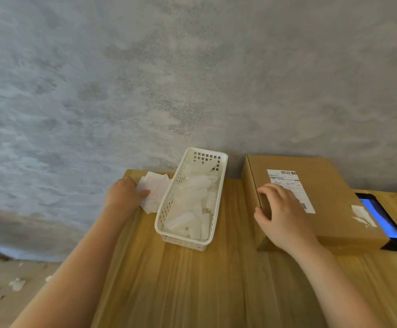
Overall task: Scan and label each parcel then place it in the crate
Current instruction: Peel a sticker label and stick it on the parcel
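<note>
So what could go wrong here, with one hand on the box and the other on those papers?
The box lies partly over the lit phone, so shifting it could drag or knock that. The right hand grips only its left edge, so it might slip. The left hand might pick up several loose paper slips at once.

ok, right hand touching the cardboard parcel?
Touching. Head view: right hand grips the parcel at its left edge, fingers on top, thumb against the side.
</note>
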Available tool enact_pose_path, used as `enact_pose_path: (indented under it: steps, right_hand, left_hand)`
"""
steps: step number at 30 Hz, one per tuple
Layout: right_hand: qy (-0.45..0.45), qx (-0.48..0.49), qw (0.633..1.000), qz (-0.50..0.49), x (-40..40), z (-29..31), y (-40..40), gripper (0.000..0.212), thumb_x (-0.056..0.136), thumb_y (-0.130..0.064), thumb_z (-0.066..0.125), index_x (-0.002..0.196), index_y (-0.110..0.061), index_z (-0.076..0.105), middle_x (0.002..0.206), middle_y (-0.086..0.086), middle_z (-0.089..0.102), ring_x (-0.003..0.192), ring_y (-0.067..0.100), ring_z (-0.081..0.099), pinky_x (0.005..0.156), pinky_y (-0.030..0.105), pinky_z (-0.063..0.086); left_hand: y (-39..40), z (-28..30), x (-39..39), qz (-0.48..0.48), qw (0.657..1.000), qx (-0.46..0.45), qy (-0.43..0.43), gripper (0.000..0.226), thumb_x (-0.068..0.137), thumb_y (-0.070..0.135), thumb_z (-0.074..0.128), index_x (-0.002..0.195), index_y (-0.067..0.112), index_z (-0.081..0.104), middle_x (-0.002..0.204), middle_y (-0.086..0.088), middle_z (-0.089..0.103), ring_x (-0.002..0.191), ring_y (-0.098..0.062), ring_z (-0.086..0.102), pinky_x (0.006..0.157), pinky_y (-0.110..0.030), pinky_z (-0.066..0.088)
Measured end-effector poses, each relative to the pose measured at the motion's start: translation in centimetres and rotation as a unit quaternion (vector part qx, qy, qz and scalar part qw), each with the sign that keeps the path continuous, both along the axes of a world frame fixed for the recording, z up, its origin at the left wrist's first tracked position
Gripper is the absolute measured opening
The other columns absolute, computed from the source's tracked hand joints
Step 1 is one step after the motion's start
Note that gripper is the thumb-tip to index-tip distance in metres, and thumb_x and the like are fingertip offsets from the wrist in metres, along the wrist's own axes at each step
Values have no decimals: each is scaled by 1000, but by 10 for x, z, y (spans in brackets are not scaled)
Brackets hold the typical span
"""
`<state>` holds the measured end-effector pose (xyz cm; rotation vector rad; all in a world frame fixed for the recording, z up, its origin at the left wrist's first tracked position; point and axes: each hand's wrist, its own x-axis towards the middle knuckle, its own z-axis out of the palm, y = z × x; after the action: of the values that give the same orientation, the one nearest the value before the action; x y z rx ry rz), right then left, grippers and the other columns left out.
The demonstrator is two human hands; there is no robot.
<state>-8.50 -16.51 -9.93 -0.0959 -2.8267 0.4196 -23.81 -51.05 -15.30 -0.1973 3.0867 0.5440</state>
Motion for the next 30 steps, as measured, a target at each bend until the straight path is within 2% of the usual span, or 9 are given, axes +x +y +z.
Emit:
enact_pose_path:
  steps: [2,7,11,16,19,22,26,30]
  right_hand:
    - [-1,0,1000,-1,0,0,0,37,86,-27,64,121,-17,57,130,-3,54,118,22,48,99,38,40]
    - [-1,-5,1000,0,0,-1,0,38,87,-28,62,123,-18,56,132,-4,53,121,20,46,100,37,39]
    - [1,-3,1000,2,0,-2,1,37,87,-28,62,123,-19,56,131,-5,53,120,19,46,99,36,39]
    - [7,-4,1000,7,0,-2,2,36,87,-29,61,122,-19,56,130,-6,53,119,20,47,98,36,38]
    - [-7,2,1000,15,0,-1,3,37,89,-32,58,125,-20,53,133,-7,50,121,19,45,99,35,37]
    - [-9,4,1000,15,0,-1,4,38,90,-33,57,125,-21,53,134,-7,49,122,19,44,100,34,36]
    - [-1,2,1000,20,1,-1,4,38,91,-34,57,125,-20,53,133,-6,49,122,19,45,100,35,36]
    - [-4,-16,1000,26,1,0,6,39,92,-37,55,127,-21,51,135,-7,47,124,16,43,104,33,35]
  left_hand:
    - [-1,4,-2,-4,1000,12,-18,36,88,40,69,100,7,60,90,-5,62,81,-22,57,68,-33,45]
    - [-4,9,-6,2,998,52,-46,31,87,33,72,100,10,57,93,-3,58,84,-20,53,70,-31,41]
    - [-10,2,-5,45,991,128,-6,18,87,18,69,100,13,57,97,-5,62,87,-24,56,71,-34,43]
    - [-16,2,1,76,975,198,62,11,90,26,66,92,15,63,87,-2,66,77,-22,61,64,-37,50]
    - [-15,6,5,73,975,197,79,10,91,27,64,89,17,65,84,-1,67,75,-20,61,62,-36,49]
    - [-12,8,10,79,978,180,69,14,93,29,63,90,16,67,91,-1,65,74,-19,58,63,-34,46]
    - [-6,13,19,83,975,185,92,18,98,31,57,94,14,64,98,-2,62,92,-25,55,70,-37,42]
    - [7,34,29,80,964,207,147,17,100,27,50,99,13,59,91,-5,63,75,-21,55,56,-32,38]
